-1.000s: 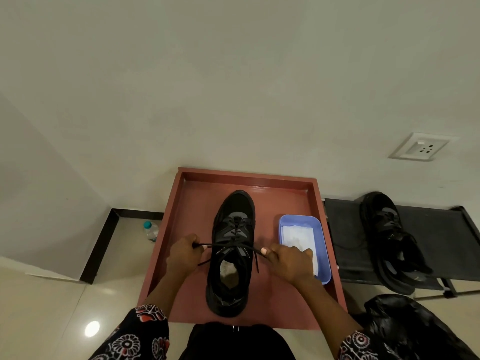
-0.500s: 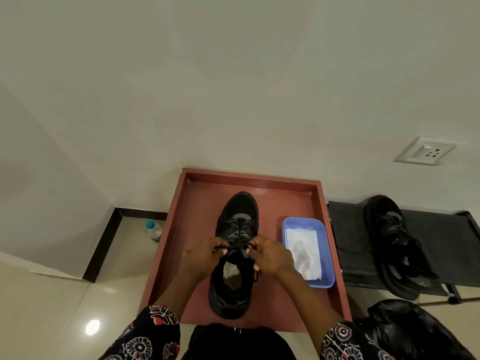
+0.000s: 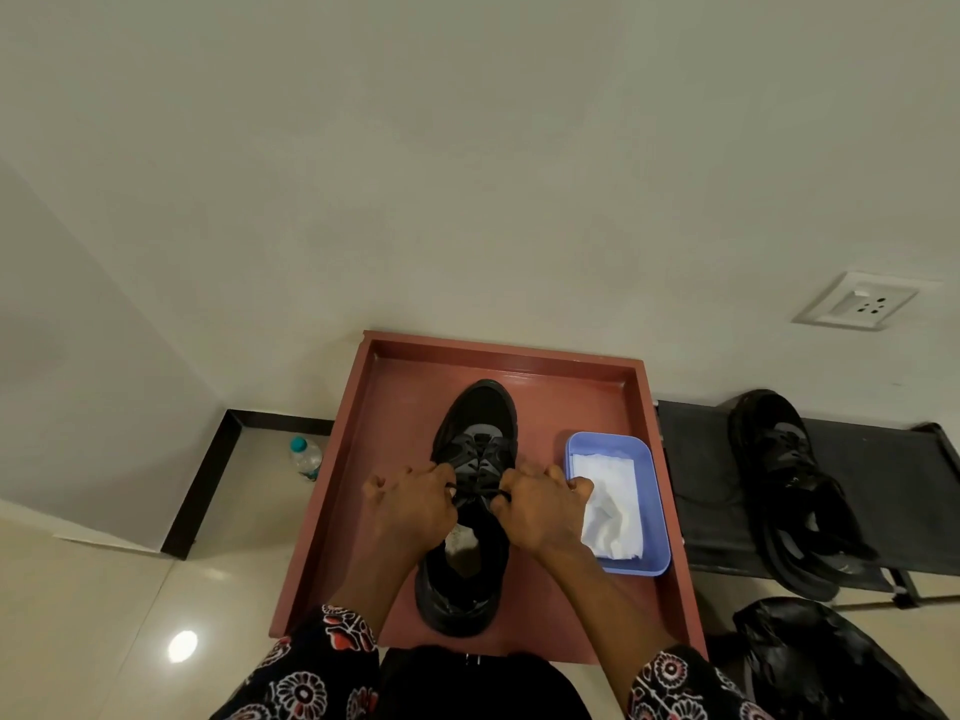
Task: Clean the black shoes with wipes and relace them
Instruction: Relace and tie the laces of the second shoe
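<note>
A black shoe (image 3: 480,407) stands toe-away in the middle of a reddish-brown tray (image 3: 405,387). My left hand (image 3: 410,504) and my right hand (image 3: 540,506) sit on either side of its tongue, each pinching one end of the black lace (image 3: 480,492), which runs taut between them across the upper eyelets. A blue tub (image 3: 657,506) holding white wipes (image 3: 613,511) stands on the tray just right of my right hand. The second black shoe (image 3: 795,485) lies on a dark low rack (image 3: 696,459) to the right.
A small water bottle (image 3: 305,458) stands on the floor left of the tray. A black plastic bag (image 3: 826,662) lies at the lower right. The wall rises right behind the tray, with a socket plate (image 3: 860,301) on it.
My hands came inward from a wide pull on the lace to the shoe's tongue, and now hold the lace ends close together over the eyelets.
</note>
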